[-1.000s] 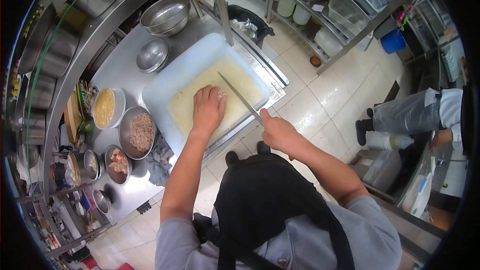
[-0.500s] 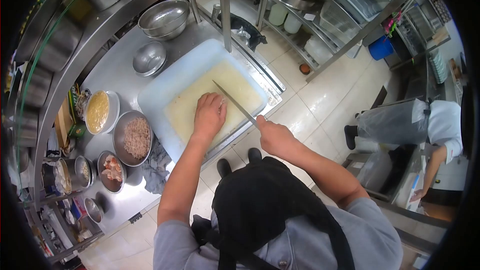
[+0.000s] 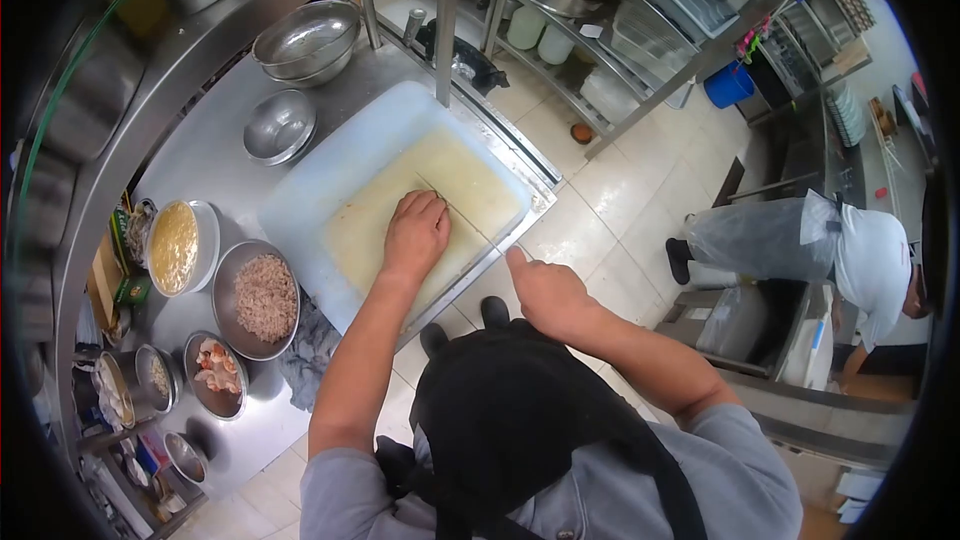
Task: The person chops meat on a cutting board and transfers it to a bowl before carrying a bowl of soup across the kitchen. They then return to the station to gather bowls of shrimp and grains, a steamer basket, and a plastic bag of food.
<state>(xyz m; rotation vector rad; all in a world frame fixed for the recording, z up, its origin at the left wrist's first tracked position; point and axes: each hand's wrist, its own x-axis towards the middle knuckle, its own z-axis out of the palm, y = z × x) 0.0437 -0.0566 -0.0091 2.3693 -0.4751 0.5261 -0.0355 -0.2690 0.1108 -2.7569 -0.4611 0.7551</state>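
Note:
My right hand (image 3: 548, 292) is closed round the handle of a long knife (image 3: 468, 216). The blade reaches up and left over a yellowish cutting board (image 3: 365, 210), just beside the fingertips of my left hand. It shows as a thin line, seen nearly edge-on. My left hand (image 3: 417, 237) rests on the board with its fingers curled and pressed together; whatever lies under them is hidden. A pale blue plastic tray (image 3: 300, 202) surrounds the board.
On the steel table (image 3: 195, 165) stand a bowl of minced meat (image 3: 264, 300), a bowl of meat pieces (image 3: 216, 370), a tub of yellow liquid (image 3: 175, 248) and metal bowls (image 3: 280, 127). A grey cloth (image 3: 308, 355) lies beside the tray. A co-worker (image 3: 868, 265) bends at the right.
The knife blade has turned from showing its flat side to nearly edge-on, close to my left fingertips. My view has shifted slightly. The co-worker at the right leans further down.

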